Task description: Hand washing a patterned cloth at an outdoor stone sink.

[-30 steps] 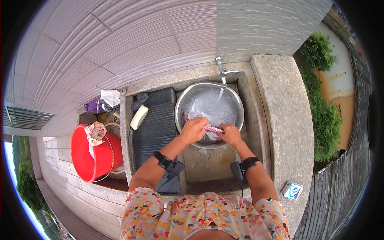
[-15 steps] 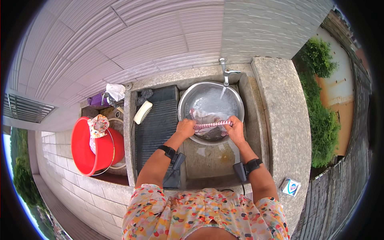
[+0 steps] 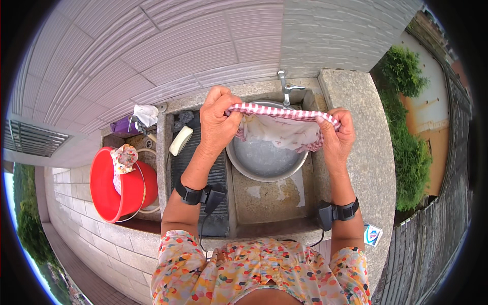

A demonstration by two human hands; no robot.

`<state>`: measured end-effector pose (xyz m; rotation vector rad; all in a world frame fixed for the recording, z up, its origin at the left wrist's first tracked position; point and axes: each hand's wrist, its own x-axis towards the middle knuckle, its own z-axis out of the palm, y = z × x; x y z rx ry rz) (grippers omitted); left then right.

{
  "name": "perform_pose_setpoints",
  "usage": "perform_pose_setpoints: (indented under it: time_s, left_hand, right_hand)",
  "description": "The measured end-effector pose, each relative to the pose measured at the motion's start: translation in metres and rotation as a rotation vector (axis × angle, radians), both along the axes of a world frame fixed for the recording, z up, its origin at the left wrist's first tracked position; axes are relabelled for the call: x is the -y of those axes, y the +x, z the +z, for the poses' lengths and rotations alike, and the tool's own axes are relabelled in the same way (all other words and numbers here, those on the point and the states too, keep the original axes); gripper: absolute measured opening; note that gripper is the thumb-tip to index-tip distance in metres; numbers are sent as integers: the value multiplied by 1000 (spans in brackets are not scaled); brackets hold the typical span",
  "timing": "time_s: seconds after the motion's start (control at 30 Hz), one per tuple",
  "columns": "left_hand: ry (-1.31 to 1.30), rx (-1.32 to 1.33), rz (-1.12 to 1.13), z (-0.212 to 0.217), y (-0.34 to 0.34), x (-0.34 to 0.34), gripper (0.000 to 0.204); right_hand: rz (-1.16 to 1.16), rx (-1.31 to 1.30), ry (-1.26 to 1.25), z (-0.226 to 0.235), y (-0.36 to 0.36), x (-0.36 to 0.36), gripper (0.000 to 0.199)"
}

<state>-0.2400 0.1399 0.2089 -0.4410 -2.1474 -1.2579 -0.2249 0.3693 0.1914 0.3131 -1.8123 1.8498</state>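
Observation:
My left hand (image 3: pixel 218 122) and my right hand (image 3: pixel 338 136) hold up a wet garment (image 3: pixel 282 129) with a red-and-white checked edge. That edge is stretched between my closed fingers, and the whitish, sodden inside hangs down from it. Its exact kind I cannot make out. Below it, partly covered, is a round metal basin (image 3: pixel 239 166) with cloudy water in it. Behind the garment stands a chrome tap (image 3: pixel 287 89); its outlet is hidden by the cloth.
Left of the basin lies a dark ribbed washboard slab (image 3: pixel 203 168) with a pale scrubbing brush (image 3: pixel 181 141) on it. Farther left stands a red bucket (image 3: pixel 107 185) with a patterned cloth (image 3: pixel 124 158) over its rim. A small box (image 3: pixel 372 235) sits on the stone ledge (image 3: pixel 363 152) at right.
Both hands have risen out of the basin and moved apart, the left one up and leftward, the right one up and rightward. The garment has come up with them and is spread wider.

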Motion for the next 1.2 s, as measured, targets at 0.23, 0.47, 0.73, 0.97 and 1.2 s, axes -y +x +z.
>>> perform_pose_setpoints:
  time_s: [0.23,0.47,0.73,0.97,1.2]
  left_hand:
    - [-430,467,-151,-121,-15,7,14]
    - [-915,912,-323,-255,23,9,26]
    - [-1241,1015,-356,-265,13,-8,32]
    - [-1233,898,-125,-296,33,-34,23]
    - [-1148,1010,-63,-262,10,-27,21]
  right_hand:
    - [79,361,429,-131,-2,-7,17]
    - [296,254,936,-220,23,8,18]
    - [389,599,1600,-240,22,16,23]
    - [425,650,1728,-259,29,21,23]
    - [279,688,1562,-263,22,17,19]
